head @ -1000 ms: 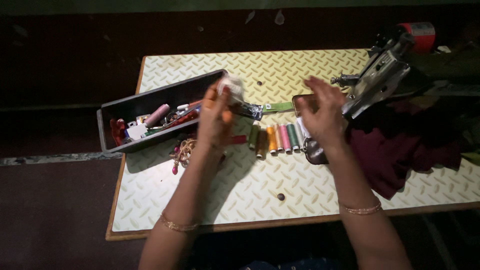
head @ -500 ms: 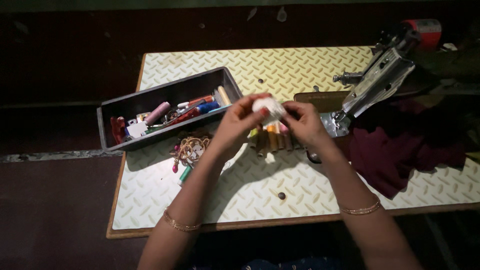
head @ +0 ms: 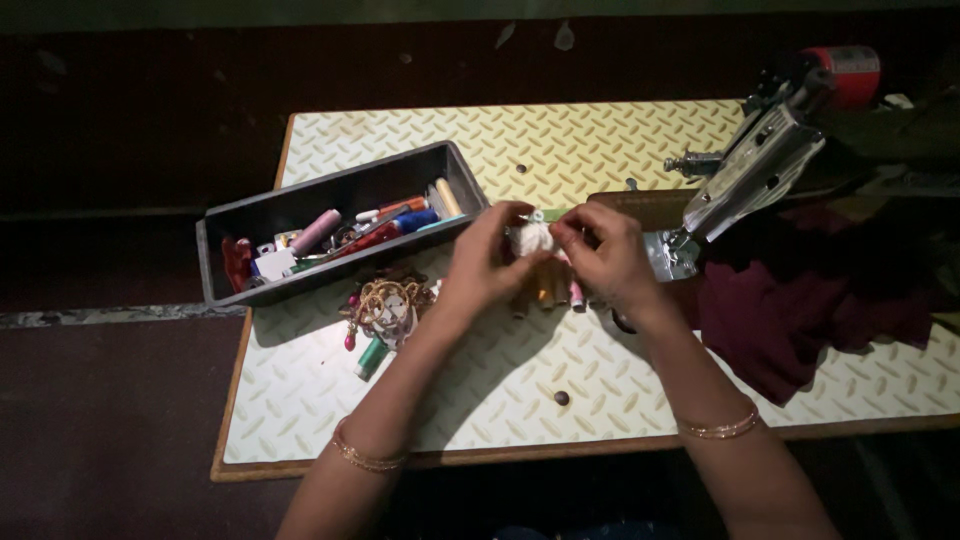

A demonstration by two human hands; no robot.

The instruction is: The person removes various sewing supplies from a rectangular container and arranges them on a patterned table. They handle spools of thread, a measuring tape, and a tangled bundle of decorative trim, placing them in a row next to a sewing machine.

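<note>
Both the left hand [head: 480, 262] and right hand [head: 605, 255] pinch a small white spool [head: 533, 238] between curled fingertips, its axis seemingly upright, though blurred.

Both hands are covering most of the small white bundle [head: 533, 238] and the row of thread spools [head: 556, 293] beneath them. The sewing machine [head: 760, 165] is fading into darkness at its right side, and the grey tray's [head: 330, 195] contents are too small to identify.
</note>
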